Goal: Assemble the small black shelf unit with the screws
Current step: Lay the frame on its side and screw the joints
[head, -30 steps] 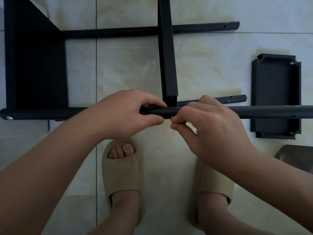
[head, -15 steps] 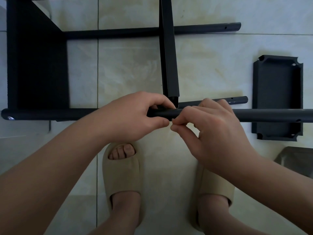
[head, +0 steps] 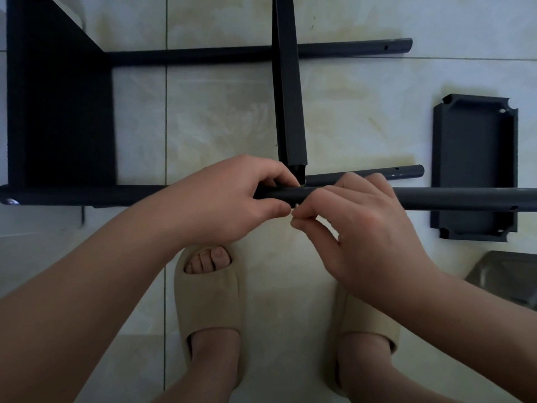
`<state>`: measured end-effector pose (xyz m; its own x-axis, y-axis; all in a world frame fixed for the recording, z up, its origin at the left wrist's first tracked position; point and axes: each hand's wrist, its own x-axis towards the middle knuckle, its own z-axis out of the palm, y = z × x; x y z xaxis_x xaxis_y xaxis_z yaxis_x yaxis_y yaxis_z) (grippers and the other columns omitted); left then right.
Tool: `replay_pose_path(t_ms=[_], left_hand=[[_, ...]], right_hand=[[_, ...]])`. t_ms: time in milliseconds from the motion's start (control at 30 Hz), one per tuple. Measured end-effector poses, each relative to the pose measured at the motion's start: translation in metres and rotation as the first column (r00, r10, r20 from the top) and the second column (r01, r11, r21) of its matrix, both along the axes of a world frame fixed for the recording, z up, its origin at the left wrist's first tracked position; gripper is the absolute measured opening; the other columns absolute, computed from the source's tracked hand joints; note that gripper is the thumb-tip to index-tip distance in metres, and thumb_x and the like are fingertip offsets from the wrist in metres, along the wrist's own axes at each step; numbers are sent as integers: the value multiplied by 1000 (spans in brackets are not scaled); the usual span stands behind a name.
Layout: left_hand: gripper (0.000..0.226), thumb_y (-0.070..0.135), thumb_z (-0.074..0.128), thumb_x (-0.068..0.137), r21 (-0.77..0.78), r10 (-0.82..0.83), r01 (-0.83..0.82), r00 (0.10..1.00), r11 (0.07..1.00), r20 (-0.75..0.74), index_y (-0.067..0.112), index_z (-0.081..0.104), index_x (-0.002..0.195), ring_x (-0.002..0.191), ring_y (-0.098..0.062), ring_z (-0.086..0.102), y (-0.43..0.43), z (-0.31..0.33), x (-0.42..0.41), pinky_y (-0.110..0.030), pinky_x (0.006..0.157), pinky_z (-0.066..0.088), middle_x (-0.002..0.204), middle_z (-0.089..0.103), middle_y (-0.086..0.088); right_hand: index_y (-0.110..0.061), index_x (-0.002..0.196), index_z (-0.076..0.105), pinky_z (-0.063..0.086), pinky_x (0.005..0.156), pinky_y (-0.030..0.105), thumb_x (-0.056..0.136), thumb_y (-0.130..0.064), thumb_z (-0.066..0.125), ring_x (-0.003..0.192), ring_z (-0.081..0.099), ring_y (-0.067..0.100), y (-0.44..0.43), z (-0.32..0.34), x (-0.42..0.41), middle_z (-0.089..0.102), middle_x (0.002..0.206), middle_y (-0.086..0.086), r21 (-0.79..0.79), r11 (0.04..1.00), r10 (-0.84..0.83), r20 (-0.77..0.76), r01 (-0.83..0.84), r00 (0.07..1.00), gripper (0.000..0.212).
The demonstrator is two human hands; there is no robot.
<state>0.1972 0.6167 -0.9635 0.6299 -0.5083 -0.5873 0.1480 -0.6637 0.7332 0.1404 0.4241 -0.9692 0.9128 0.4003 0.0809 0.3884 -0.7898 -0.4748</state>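
Now, close work at the long black round metal tube (head: pixel 450 199).
Left hand (head: pixel 232 199) curls round the tube; right hand (head: pixel 357 228) pinches a small pale screw (head: pixel 295 205) just beneath it, beside the left thumb tip.

The floor (head: pixel 220 117) is large glossy tiles, pale cream with cloudy beige marbling, divided by thin dark grout lines (head: pixel 166 126). The light is dim and cool. A grey metallic object (head: pixel 508 276) lies at the lower right edge.
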Motion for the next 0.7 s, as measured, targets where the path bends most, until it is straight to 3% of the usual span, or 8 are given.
replay_pose_path(t_ms=[467,700], left_hand=[[20,33,65,95,21,1,-1,1000,1000,-4,45,65,111,92,-5,65,1,0,-3,-44,88,53,98,69,17],[20,33,64,95,39,12,-13,1000,999,19,45,65,111,93,-3,63,-1,-1,-3,-44,88,52,98,69,19]], right_hand=[[-15,84,75,27,75,30,90,-15,68,67,56,24,-4,1,2,70,74,-6,5,999,46,-16,-46,999,8],[-16,84,75,37,72,37,90,-19,66,65,57,24,-3,1,1,70,73,-8,27,1000,-8,-37,9,999,12]])
